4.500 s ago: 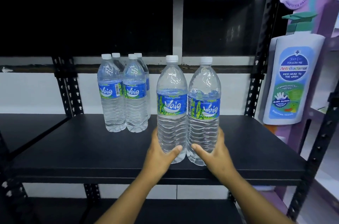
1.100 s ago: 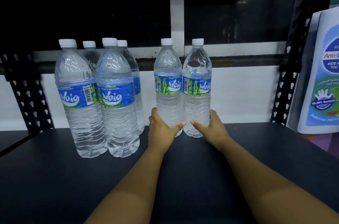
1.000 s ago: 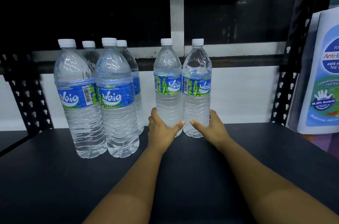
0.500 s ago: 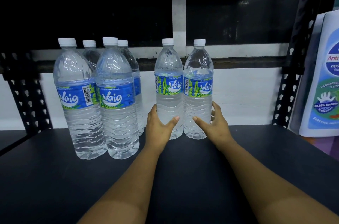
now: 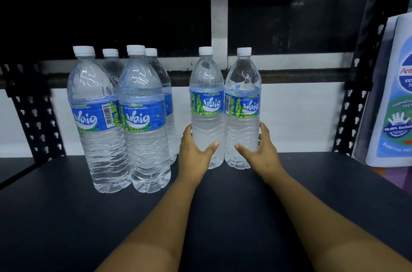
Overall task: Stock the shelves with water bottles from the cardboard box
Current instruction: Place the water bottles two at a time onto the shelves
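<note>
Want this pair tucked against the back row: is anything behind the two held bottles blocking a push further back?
Nothing visible does. Behind the two held bottles lies bare shelf; the four stocked bottles stand off to their left.

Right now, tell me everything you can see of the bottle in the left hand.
The left-hand water bottle is clear ribbed plastic with a white screw cap and a blue and green "Waig" label that reads "Drinking Water". It looks full and sealed. It stands upright near the back of the black shelf, pressed side by side against the right-hand water bottle. The left hand grips its lower body below the label, thumb across the front. A gap separates it from the group of four bottles on the left.
</note>
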`<state>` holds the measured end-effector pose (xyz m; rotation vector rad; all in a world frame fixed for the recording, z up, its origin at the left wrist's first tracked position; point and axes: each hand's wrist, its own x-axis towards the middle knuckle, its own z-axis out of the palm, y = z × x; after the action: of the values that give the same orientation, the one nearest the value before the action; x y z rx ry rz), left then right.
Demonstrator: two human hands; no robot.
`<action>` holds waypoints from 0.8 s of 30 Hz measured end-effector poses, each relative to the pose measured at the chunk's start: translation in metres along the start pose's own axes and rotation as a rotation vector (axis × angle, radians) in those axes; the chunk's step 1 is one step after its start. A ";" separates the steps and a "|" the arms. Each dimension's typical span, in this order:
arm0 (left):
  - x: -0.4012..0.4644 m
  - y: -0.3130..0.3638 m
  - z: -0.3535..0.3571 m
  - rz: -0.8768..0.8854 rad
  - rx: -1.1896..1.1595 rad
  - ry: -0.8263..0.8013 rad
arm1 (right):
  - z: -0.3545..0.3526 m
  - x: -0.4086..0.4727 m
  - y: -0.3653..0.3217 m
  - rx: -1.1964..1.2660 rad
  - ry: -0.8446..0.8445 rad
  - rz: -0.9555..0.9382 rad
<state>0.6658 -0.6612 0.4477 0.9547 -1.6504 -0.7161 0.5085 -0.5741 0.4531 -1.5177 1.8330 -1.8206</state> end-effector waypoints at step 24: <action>0.001 -0.002 0.003 0.045 0.009 0.014 | 0.001 0.002 0.003 0.005 -0.018 0.009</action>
<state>0.6637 -0.6636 0.4456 0.9245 -1.6590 -0.6711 0.5068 -0.5770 0.4509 -1.5170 1.8228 -1.8008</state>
